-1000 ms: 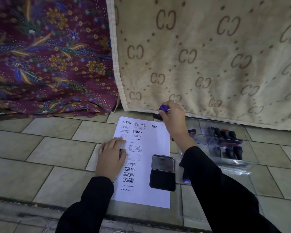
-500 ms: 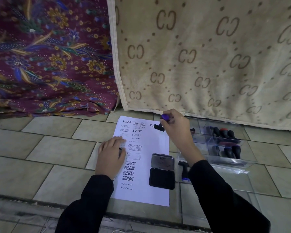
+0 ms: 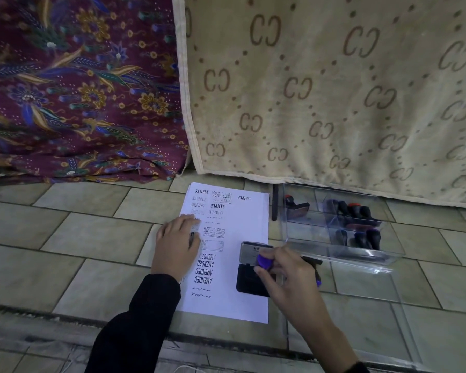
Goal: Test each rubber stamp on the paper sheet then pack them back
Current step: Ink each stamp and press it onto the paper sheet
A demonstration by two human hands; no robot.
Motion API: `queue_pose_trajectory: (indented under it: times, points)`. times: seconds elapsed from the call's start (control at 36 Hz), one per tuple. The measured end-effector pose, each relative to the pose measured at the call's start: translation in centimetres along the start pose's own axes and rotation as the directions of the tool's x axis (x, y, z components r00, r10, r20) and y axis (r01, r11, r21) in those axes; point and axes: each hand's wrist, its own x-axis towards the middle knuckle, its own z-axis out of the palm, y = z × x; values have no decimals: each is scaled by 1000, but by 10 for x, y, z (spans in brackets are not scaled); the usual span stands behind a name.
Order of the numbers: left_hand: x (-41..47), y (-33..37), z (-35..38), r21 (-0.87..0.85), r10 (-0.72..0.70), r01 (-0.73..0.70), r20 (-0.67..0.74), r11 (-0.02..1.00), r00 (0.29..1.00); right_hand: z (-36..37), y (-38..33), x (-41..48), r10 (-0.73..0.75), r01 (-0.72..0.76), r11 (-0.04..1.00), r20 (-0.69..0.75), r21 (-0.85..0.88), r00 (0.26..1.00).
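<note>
A white paper sheet with several black stamp prints lies on the tiled floor. My left hand rests flat on its left edge, fingers spread. My right hand grips a purple-handled rubber stamp and holds it over the open black ink pad on the sheet's right side. To the right, a clear plastic box holds several dark-handled stamps, two with red tops.
A beige patterned blanket and a maroon floral cloth hang down to the floor behind the sheet. Another stamp with a purple tip lies beside my right hand. The box's clear lid lies flat in front of it.
My right hand has carried the purple-handled stamp from the sheet's top right corner down to the ink pad. A new SAMPLE print shows at that corner. The left hand stayed put.
</note>
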Motion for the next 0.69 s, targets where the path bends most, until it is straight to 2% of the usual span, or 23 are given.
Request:
queue_pose_trajectory:
  times: [0.25,0.69]
  points:
    - [1,-2,1,1,-2,2,7,1000,1000,8,-2,-10,-1,8,996,84,-90,997]
    - [0,1,-1,5,-6,6,7,1000,1000,14,-8,-11,46,-43,995,34,-95,998]
